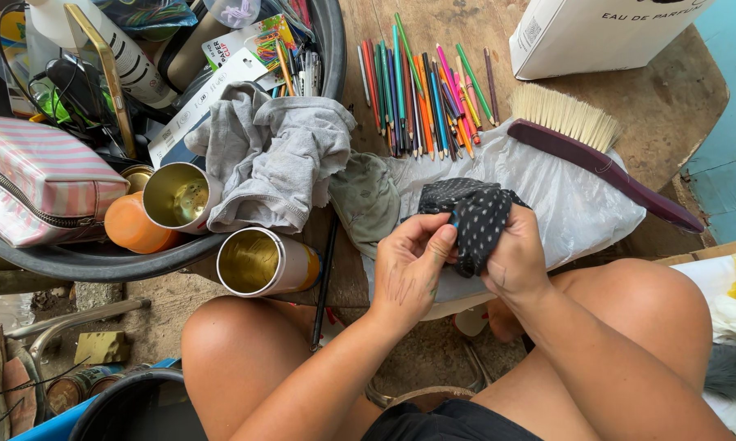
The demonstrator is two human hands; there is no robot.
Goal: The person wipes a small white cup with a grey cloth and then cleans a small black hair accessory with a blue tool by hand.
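Over your bare knees, at the near edge of the worn wooden counter (670, 98), both hands work one black, white-dotted piece of cloth (474, 214).

Your left hand (409, 265) pinches the cloth's near edge between thumb and fingertips — its grip closed on the fabric — while your right hand (515, 260) is bunched around the other side, grip likewise holding the cloth. It hangs just above a crumpled clear plastic bag (564, 196) spread on the counter. Beyond it lies a row of coloured wooden pencils (421, 94), and to the right a dark purple long-handled brush with pale bristles (604, 159) rests across the bag. To the left, a grey crumpled rag (270, 155) drapes over the rim of a round black tub (98, 263); two open metal cans (180, 196) sit beside it.
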